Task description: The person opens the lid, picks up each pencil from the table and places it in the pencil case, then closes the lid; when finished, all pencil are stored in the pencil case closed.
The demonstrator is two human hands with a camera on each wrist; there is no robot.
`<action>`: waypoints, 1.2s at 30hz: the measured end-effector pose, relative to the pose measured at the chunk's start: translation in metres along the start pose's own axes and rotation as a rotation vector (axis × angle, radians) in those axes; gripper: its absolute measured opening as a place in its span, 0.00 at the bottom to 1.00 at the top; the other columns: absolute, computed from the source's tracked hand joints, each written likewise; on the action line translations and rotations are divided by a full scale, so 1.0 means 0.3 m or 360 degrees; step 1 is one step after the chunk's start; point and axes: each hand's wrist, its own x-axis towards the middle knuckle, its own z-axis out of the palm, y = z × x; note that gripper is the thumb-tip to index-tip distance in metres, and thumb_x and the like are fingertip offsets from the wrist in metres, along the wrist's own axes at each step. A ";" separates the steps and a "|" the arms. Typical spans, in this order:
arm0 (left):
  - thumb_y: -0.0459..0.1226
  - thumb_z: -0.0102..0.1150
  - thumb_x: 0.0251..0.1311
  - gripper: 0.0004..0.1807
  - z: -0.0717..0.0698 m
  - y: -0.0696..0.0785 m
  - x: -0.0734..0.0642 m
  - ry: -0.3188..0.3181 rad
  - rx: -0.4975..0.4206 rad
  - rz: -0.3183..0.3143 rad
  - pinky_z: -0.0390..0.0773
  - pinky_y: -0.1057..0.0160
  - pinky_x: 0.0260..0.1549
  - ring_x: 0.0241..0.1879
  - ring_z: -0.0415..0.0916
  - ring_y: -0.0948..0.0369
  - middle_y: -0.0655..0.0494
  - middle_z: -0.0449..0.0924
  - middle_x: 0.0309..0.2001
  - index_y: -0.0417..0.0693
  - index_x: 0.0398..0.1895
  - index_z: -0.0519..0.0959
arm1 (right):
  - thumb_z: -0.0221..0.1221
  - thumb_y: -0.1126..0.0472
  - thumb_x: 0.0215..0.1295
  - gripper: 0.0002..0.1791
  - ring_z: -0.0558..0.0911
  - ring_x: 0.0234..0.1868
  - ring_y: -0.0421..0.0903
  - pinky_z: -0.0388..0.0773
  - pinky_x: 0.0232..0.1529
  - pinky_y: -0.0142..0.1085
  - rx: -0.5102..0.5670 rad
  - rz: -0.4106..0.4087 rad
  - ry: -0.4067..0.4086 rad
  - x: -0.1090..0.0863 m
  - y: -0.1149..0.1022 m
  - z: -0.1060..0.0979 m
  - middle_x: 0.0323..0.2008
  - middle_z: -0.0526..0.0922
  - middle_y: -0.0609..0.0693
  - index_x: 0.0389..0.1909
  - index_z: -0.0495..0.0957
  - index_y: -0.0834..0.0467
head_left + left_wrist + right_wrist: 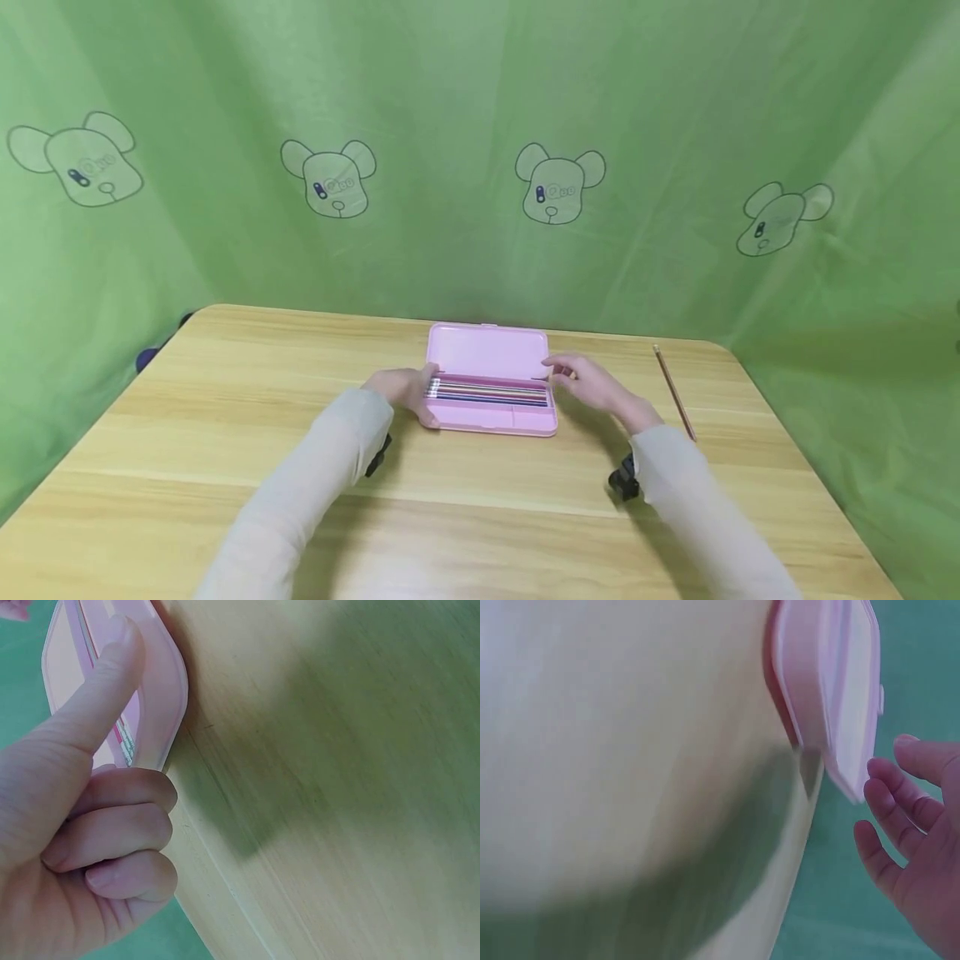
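A pink pencil case (472,417) lies open near the back of the table, its lid (487,352) raised towards the curtain. Several coloured pencils (491,392) lie side by side in its long compartment. My left hand (405,388) grips the left end of the case; the left wrist view shows the thumb (105,686) across it and the other fingers curled at its end. Beside the right edge of the lid is my right hand (588,383), holding nothing. In the right wrist view its fingers (891,802) are loosely bent close to the lid's corner.
A single pencil (677,396) lies on the wooden table (480,500) to the right of my right hand. Behind the table's back edge hangs a green curtain (450,250) printed with bear heads. Dark wrist cameras (624,479) sit below both hands.
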 end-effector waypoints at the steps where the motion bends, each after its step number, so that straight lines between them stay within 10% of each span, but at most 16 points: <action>1: 0.54 0.70 0.36 0.62 -0.004 0.008 -0.016 0.0004 -0.0011 -0.0011 0.54 0.53 0.65 0.67 0.51 0.50 0.45 0.53 0.69 0.48 0.71 0.43 | 0.51 0.71 0.61 0.18 0.76 0.39 0.52 0.75 0.44 0.47 -0.0005 0.0011 0.0011 -0.007 0.009 -0.013 0.36 0.78 0.60 0.53 0.70 0.71; 19: 0.55 0.69 0.37 0.61 -0.001 0.012 -0.006 0.0006 0.0046 -0.0028 0.57 0.50 0.64 0.67 0.53 0.49 0.43 0.53 0.68 0.49 0.71 0.41 | 0.55 0.65 0.62 0.22 0.76 0.37 0.58 0.75 0.39 0.47 -0.0049 0.0324 0.0187 -0.203 0.211 -0.199 0.35 0.77 0.64 0.53 0.68 0.75; 36: 0.55 0.69 0.36 0.63 0.000 0.011 -0.012 -0.0006 0.0039 -0.0055 0.56 0.49 0.64 0.67 0.51 0.49 0.45 0.51 0.69 0.50 0.72 0.40 | 0.57 0.59 0.60 0.33 0.69 0.46 0.71 0.69 0.46 0.59 -0.0212 0.0800 0.0072 -0.310 0.303 -0.237 0.45 0.68 0.79 0.55 0.58 0.81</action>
